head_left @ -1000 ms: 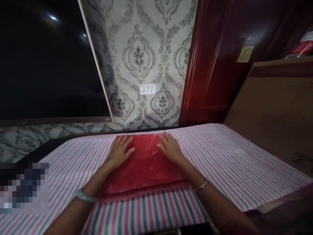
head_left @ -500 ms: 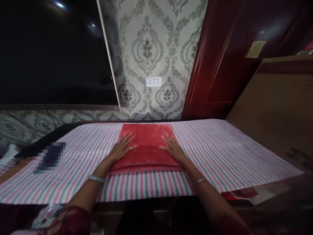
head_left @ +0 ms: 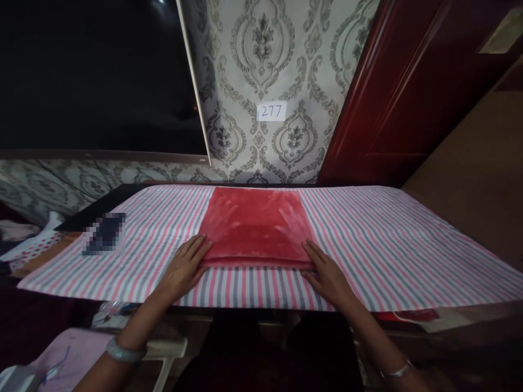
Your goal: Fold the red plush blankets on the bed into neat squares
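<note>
A folded red plush cloth, perhaps a towel, lies flat on a striped table cover. Its near side shows stacked folded layers, and pale hand-shaped marks show in its pile. At its near left corner rests my left hand, fingers stretched on the edge and thumb just in front of the fold. My right hand mirrors it at the near right corner, fingertips on the cloth, thumb apart on the striped cover. Both hands are open, palms down.
A pixelated dark patch lies on the cover's left part. Behind the table are a large dark screen, patterned wallpaper with a "277" paper label, and a red wooden door. A cardboard box stands at right.
Both hands have slid back toward me, from the middle of the red cloth to its near corners. They leave pale marks in the pile. The camera view has tilted downward.
</note>
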A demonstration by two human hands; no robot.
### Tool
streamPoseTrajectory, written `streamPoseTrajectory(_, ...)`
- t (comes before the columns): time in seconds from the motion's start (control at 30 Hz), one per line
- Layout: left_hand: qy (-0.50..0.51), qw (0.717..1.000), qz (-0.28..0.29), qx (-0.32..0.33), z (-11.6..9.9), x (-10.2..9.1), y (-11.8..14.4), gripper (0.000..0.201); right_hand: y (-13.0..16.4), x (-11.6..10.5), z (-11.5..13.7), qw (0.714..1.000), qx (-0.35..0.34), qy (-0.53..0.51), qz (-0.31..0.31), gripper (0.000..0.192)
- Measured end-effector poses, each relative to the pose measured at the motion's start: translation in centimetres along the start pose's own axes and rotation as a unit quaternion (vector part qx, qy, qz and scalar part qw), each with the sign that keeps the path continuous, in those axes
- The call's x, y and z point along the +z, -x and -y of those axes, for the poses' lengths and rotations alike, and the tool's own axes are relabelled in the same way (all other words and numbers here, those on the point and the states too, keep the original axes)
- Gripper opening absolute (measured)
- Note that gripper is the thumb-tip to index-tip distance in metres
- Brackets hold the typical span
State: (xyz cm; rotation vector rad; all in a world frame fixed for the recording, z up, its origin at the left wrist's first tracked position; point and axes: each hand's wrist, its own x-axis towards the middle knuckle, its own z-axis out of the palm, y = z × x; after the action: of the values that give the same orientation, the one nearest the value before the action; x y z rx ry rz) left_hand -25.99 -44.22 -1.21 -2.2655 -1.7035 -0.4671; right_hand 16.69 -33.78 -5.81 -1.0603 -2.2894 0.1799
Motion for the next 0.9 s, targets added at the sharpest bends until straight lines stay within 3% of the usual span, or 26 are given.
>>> streamPoseTrajectory(0.2,0.012,0.998,0.031,-0.060,-0.3,0.8,-0.6,0.057,-1.1,0.8,0.1,0.997,0.003,0.072,-0.022,0.068)
streamPoseTrajectory(0.47,0.028,0.994,-0.026,-0.100,-0.7,1.7,-0.6,0.049,-1.2,1.5,0.1,0.995,0.004,0.078,-0.062,0.070)
streamPoseTrajectory(0.63,0.057,0.990,-0.060,-0.110,0.1,1.5,-0.8,0.050,-1.9,0.5,0.4,0.995,0.010,0.041,-0.089,0.066)
streamPoseTrajectory(0.77,0.096,0.982,-0.118,-0.111,0.9,-0.8,-2.9,0.047,-3.8,-1.8,0.4,0.994,0.000,0.015,-0.110,0.055)
streamPoseTrajectory(0.9,0.081,0.973,-0.178,-0.126,0.9,-6.3,-6.9,0.041,-7.1,-6.1,0.9,0.980,-0.005,-0.041,-0.195,0.034)
